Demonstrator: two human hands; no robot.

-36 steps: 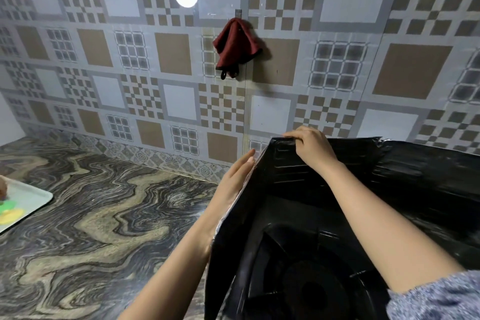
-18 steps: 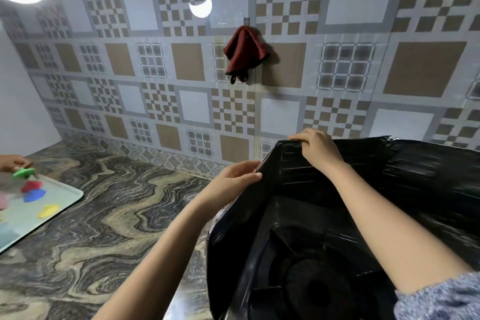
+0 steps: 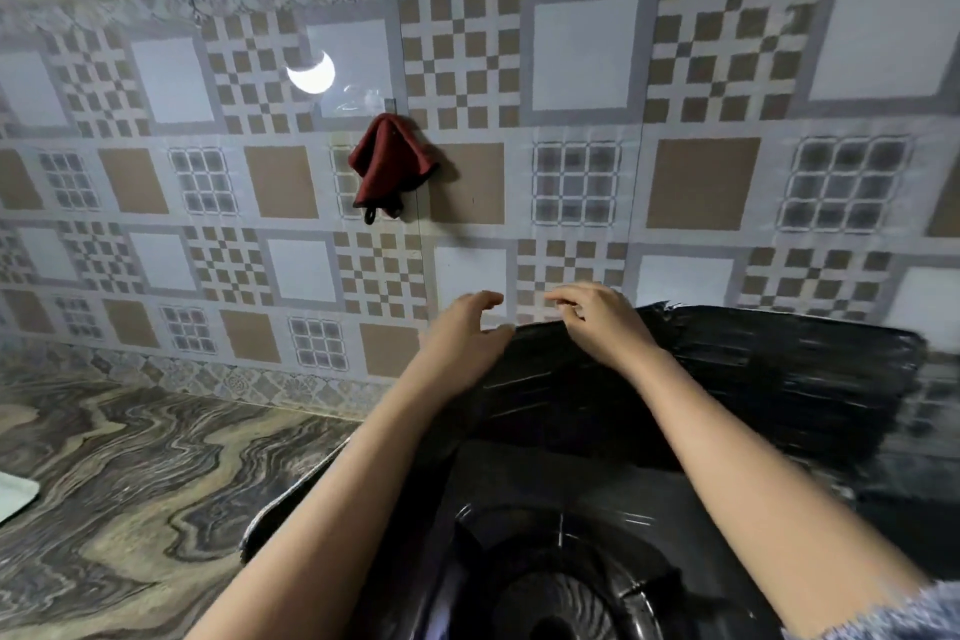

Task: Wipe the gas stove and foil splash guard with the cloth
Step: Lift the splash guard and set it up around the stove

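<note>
fingers (image 3: 488, 299) curled above splash guard (image 3: 753, 369) edge

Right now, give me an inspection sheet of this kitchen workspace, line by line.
Surface: marbled stone counter, bare where visible.
Job's things: black gas stove at bottom centre; dark splash guard standing behind it, blurred; red cloth hanging on the wall, not in hand.
Clutter: pale tray corner at the left edge.
Grippers: left hand and right hand both open, empty, at the guard's top edge; contact cannot be told.
Cables: nothing seen.
Surroundings: patterned tile wall with a lamp reflection.
</note>
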